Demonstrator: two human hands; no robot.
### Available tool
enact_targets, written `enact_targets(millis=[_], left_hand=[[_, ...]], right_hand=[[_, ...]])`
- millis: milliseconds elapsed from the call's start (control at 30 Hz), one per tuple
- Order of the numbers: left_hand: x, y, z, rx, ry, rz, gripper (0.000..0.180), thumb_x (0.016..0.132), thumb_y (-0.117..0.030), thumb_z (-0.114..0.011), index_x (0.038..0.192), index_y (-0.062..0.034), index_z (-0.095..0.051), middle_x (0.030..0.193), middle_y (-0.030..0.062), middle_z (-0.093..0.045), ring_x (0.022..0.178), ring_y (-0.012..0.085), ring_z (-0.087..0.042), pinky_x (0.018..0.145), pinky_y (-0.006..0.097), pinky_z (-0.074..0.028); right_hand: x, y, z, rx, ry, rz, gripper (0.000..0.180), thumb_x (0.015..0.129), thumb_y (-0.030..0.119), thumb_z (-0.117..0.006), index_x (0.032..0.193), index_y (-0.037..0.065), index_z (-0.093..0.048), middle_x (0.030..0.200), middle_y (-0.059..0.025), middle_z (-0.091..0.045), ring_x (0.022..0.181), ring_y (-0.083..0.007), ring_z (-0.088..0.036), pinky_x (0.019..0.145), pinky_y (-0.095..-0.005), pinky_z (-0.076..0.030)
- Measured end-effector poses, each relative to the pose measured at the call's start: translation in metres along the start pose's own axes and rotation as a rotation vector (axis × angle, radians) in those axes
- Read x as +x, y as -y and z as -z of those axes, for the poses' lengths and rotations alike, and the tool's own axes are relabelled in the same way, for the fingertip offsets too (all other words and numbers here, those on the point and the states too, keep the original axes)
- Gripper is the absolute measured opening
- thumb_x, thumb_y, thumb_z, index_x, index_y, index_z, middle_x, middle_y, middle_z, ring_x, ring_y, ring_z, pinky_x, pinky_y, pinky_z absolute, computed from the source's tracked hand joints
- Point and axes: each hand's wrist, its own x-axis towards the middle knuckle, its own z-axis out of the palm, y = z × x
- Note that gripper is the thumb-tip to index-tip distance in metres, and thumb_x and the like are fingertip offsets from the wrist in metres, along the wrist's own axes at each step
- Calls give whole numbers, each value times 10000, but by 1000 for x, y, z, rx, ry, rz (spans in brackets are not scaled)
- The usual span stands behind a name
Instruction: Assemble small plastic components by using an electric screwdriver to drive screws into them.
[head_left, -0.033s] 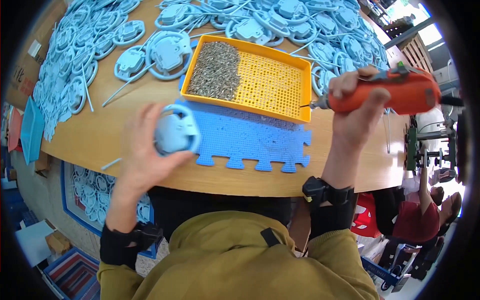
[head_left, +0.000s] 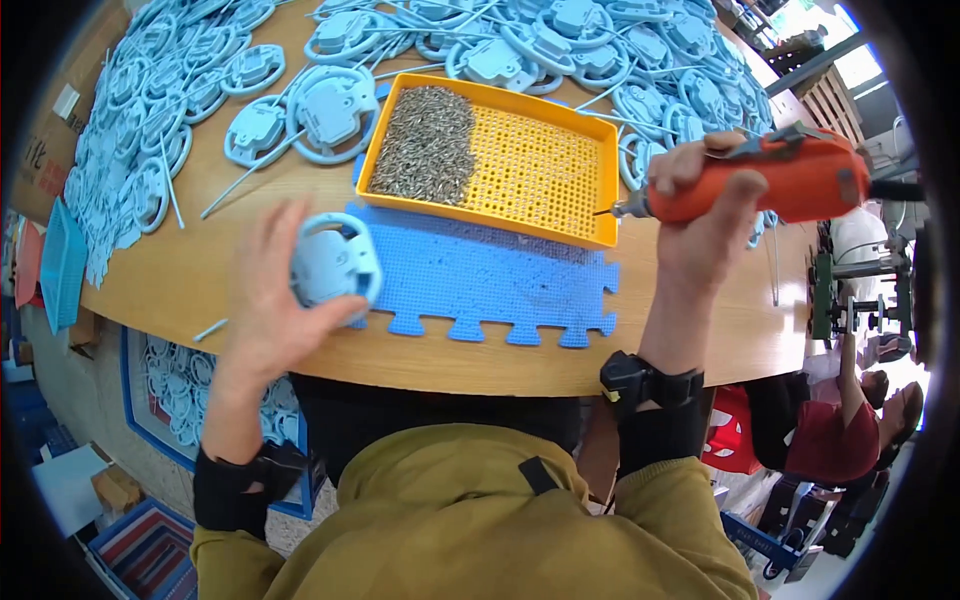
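Observation:
My left hand, partly smeared by motion, grips a light blue plastic housing with a ring-shaped rim. The thumb lies along its lower edge, and the housing is beside the left end of a blue foam mat. In my right hand is an orange electric screwdriver, held sideways with fingers wrapped round its body. Its thin bit points left, at the right end of a yellow perforated tray. Small metal screws are heaped in the tray's left part.
Light blue housings with thin rods are piled along the table's far side. A blue-rimmed crate of similar pieces stands below at left. A turquoise basket is at the left edge. Another person is at far right.
My left hand has shifted a little to the left with the housing. The right hand holds the screwdriver in nearly the same place.

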Motion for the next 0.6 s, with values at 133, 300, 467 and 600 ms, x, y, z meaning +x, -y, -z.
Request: enact_targets(millis=[133,300,467,600], left_hand=[[60,30,4,238,-14,-158,802,683,-233,-749,1380,-88,-379,1306,152,-429,1191,358,-417,986,450,-339],[126,58,-15,395,-31,-235,751,710,-278,-732,1369,-108,-415,1320,142,-433,1222,335,-409,1025,446,-316],[145,62,-32,571,29,-208,776,714,-357,-732,1380,-134,-401,1318,139,-455,1246,314,-402,1022,436,-320],[143,63,-33,540,-34,-240,759,702,-340,-749,1344,-102,-422,1291,156,-474,1202,323,-445,1013,437,-331]], right_hand=[[0,-21,4,117,22,44,460,824,394,-695,1000,12,-506,669,-60,-546,574,-165,-527,531,-287,-434],[-3,-22,4,127,70,14,448,836,396,-680,999,16,-506,672,-62,-552,576,-158,-534,517,-275,-431],[-3,-29,4,163,78,32,426,850,386,-666,1003,22,-507,674,-62,-558,575,-156,-536,502,-259,-425],[-4,-32,4,150,80,-6,402,848,365,-674,1002,31,-509,667,-58,-556,580,-150,-536,500,-251,-423]])
